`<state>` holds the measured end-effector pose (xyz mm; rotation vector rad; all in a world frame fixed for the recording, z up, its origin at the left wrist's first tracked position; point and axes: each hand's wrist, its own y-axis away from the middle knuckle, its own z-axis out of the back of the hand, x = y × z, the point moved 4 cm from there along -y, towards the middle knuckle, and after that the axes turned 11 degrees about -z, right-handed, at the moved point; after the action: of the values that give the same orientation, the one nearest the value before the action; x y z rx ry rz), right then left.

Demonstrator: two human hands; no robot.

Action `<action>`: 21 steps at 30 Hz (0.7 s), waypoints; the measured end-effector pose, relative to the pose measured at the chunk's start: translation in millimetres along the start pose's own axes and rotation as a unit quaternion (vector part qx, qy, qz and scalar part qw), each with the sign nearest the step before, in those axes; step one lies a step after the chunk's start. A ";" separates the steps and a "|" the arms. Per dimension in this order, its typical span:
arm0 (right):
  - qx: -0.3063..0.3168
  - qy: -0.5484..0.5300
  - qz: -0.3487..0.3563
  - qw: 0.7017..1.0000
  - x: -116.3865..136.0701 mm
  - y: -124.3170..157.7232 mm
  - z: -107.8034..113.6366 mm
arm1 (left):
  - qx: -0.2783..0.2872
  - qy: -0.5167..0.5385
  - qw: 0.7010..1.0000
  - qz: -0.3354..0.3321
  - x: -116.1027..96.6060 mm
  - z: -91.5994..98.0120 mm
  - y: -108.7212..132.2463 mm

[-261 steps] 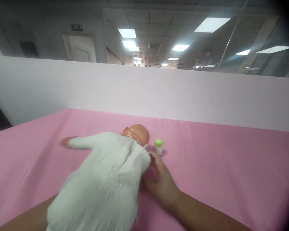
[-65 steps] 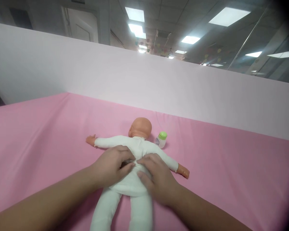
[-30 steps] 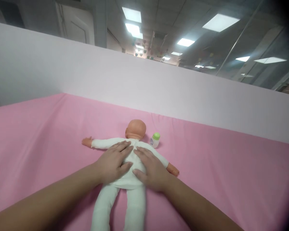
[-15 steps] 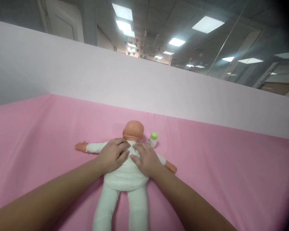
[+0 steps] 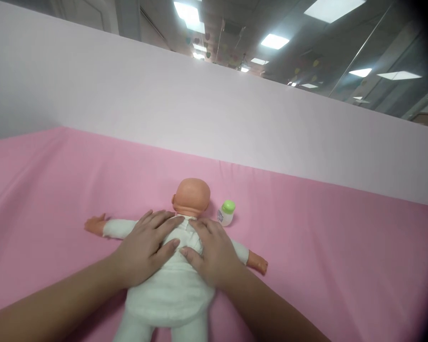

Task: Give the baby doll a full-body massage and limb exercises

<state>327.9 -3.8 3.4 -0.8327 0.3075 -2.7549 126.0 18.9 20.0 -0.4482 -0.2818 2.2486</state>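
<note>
A baby doll (image 5: 171, 294) with a white cloth body lies face down, its bald head (image 5: 192, 194) at the far end and its arms spread to both sides. My left hand (image 5: 146, 247) rests flat on the left side of the doll's upper back, fingers spread. On the right side of the back lies my right hand (image 5: 216, 251), also open, its thumb close to the left one. Just right of the doll's head stands a small bottle (image 5: 226, 213) with a green cap; neither hand touches it.
Pink sheeting (image 5: 306, 247) with shallow creases covers the surface under the doll. A white padded-looking wall (image 5: 199, 109) runs along the back. Above it are glass panes and ceiling lights (image 5: 275, 42).
The view has come closer and tipped lower, so the doll looks larger. Both hands stay on the upper back; the left has shifted outward, its fingers more spread.
</note>
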 end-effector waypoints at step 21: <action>-0.117 0.021 -0.040 0.992 -9.8 1.8 2.4 | 0.111 -0.046 0.974 0.193 30.5 27.1 11.9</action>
<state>337.5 -2.9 -0.2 -0.8583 0.6296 -2.8512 88.3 32.8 33.8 -0.2989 0.0155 2.6477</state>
